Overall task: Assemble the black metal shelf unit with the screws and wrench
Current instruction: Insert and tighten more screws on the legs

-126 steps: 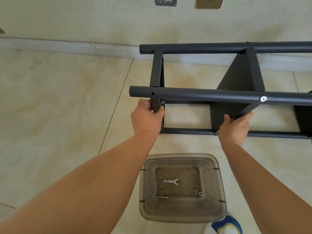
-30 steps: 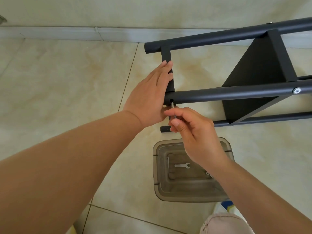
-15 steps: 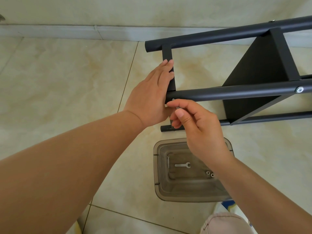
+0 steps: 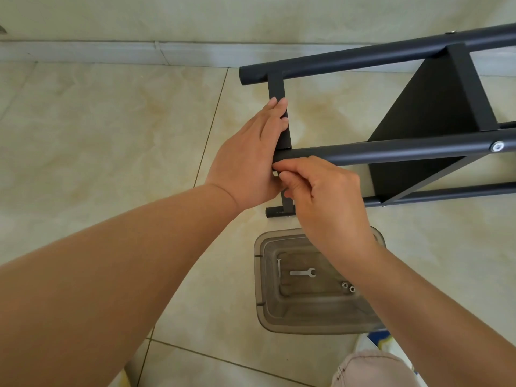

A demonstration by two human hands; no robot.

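The black metal shelf unit (image 4: pixel 391 152) lies on its side on the tiled floor, its round posts running to the right. My left hand (image 4: pixel 251 160) wraps around the flat end crossbar (image 4: pixel 276 88) where it meets the near post. My right hand (image 4: pixel 318 191) pinches at the left end of that post, fingertips closed over the hole; the screw itself is hidden under them. A fitted silver screw head (image 4: pixel 497 146) shows further right on the same post. The small wrench (image 4: pixel 303 272) lies in the box below.
A clear grey plastic box (image 4: pixel 259 289) on the floor near me holds the wrench, a long screw (image 4: pixel 278 267) and two nuts (image 4: pixel 348 287). A wall with baseboard (image 4: pixel 111 53) runs behind the shelf. My knee (image 4: pixel 371 370) shows at the bottom right.
Four seconds ago both hands held the frame. One second ago my right hand held a screw at the post's hole; now its fingers have closed in against the post, hiding the screw.
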